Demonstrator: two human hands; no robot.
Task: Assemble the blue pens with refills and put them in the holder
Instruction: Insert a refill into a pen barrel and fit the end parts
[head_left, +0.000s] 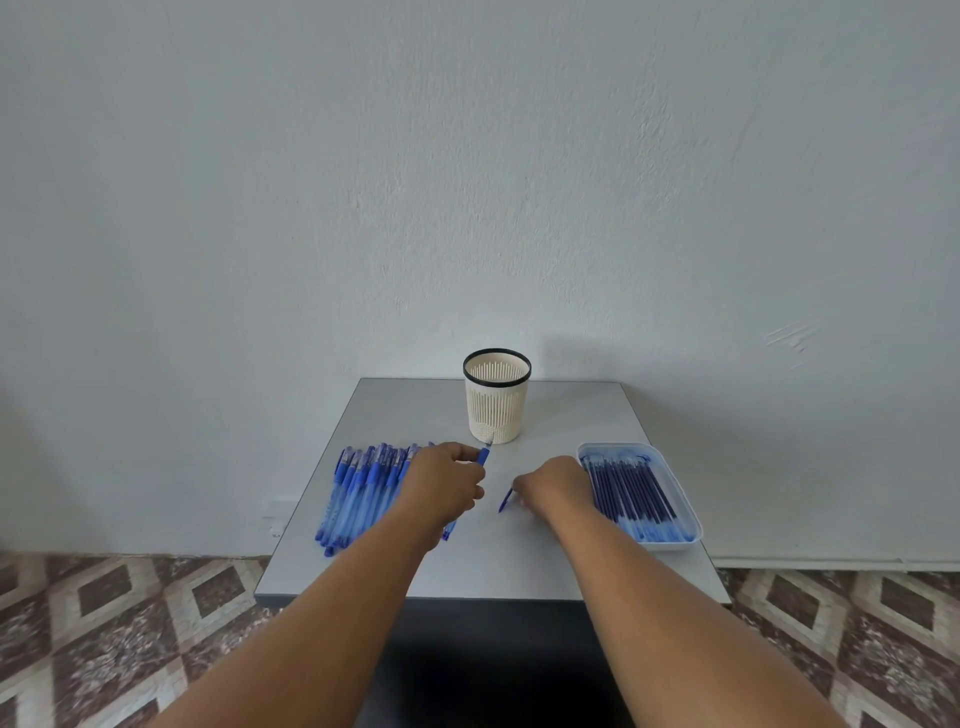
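Left hand (447, 480) curled round one blue pen (483, 455), tip toward the holder (496, 397). Right hand (550, 486) pinching a small blue piece (505, 501), likely a cap. Left: row of a dozen-odd pens (358, 488) on the table (571, 415). Right: one tray (685, 512) of refills (631, 493). Far centre: one cream holder, nothing visible inside.

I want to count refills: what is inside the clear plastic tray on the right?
The clear plastic tray holds a row of dark blue pen refills lying side by side. The right hand covers its near-left edge, preventing an exact count.
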